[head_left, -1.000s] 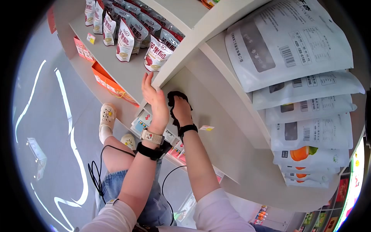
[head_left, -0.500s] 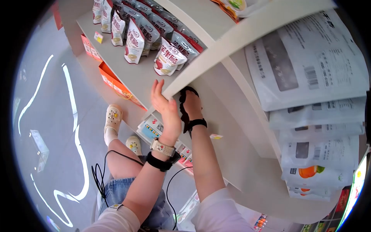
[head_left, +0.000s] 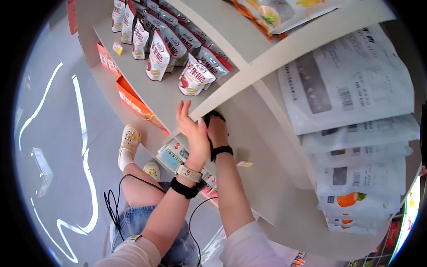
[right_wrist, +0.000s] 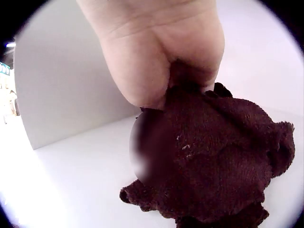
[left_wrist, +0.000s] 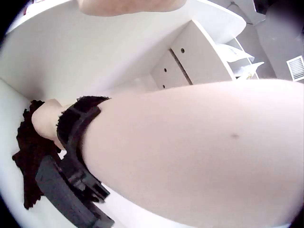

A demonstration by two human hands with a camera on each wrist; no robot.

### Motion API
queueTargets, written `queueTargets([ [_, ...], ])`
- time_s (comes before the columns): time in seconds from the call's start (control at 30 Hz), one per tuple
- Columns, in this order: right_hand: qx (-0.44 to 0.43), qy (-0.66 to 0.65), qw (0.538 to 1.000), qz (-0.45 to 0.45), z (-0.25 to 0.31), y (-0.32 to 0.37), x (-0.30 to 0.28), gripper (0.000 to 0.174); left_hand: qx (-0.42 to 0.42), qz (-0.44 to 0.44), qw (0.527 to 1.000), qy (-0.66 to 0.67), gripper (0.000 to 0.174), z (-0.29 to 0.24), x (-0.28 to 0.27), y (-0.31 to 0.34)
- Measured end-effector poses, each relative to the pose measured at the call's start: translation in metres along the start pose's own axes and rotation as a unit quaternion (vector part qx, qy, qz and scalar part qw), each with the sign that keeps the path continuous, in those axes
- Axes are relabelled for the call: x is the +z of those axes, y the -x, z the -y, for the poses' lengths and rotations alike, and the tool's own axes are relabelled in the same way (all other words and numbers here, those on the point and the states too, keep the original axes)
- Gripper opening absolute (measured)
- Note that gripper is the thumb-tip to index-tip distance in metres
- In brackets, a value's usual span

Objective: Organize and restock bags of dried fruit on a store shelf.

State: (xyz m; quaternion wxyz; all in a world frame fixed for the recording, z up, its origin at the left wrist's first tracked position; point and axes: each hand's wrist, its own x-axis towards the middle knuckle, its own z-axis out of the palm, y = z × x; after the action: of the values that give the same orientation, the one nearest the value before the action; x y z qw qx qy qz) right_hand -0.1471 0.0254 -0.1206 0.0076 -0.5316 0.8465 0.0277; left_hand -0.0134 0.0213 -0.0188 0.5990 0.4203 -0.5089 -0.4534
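Observation:
My right hand grips a dark maroon cloth inside a shelf compartment. In the right wrist view, the bunched cloth hangs below the hand against the pale shelf surface. The head view shows only a dark strip of it, the rest hidden behind the hands. My left hand is at the front end of the white divider, its fingers extended along the divider's edge. It overlaps part of the right hand in the head view. From the left wrist, the right forearm fills the foreground, with the cloth beyond its black strap.
Red-and-white snack pouches stand on the shelf left of the divider. Large white pouches line the right side. A price tag sits on the compartment's surface. Boxes and an orange bag are lower down; a black cable hangs by the leg.
The head view has shifted, moving the shelves rightward in frame. My right hand, still gripping the cloth, has moved closer to the divider and left hand. The left hand stays at the divider's end.

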Motion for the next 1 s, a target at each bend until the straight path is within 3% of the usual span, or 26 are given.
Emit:
queueTargets([
  [0.4, -0.004, -0.021, 1.0, -0.01, 0.017, 0.116, 0.008, 0.019, 0.042, 0.0, 0.997, 0.061, 0.052, 0.008, -0.006, -0.006],
  [0.53, -0.002, -0.04, 0.999, -0.012, 0.017, 0.137, 0.006, 0.023, 0.001, 0.028, 0.993, 0.115, 0.048, 0.007, -0.011, -0.006],
  [0.63, -0.006, -0.047, 0.999, -0.024, 0.017, 0.142, 0.007, 0.023, -0.148, 0.083, 0.951, 0.26, 0.046, 0.006, -0.021, -0.009],
  [0.73, -0.001, -0.036, 0.999, -0.003, 0.018, 0.136, 0.004, 0.022, -0.169, 0.093, 0.958, 0.213, 0.045, 0.004, -0.023, -0.016],
  [0.83, -0.011, -0.064, 0.998, -0.023, 0.013, 0.134, 0.005, 0.022, -0.113, 0.079, 0.969, 0.206, 0.044, 0.006, -0.017, -0.014],
  [1.0, 0.001, -0.099, 0.995, -0.014, 0.005, 0.116, -0.001, 0.026, -0.105, 0.067, 0.975, 0.187, 0.043, 0.02, -0.015, -0.015],
])
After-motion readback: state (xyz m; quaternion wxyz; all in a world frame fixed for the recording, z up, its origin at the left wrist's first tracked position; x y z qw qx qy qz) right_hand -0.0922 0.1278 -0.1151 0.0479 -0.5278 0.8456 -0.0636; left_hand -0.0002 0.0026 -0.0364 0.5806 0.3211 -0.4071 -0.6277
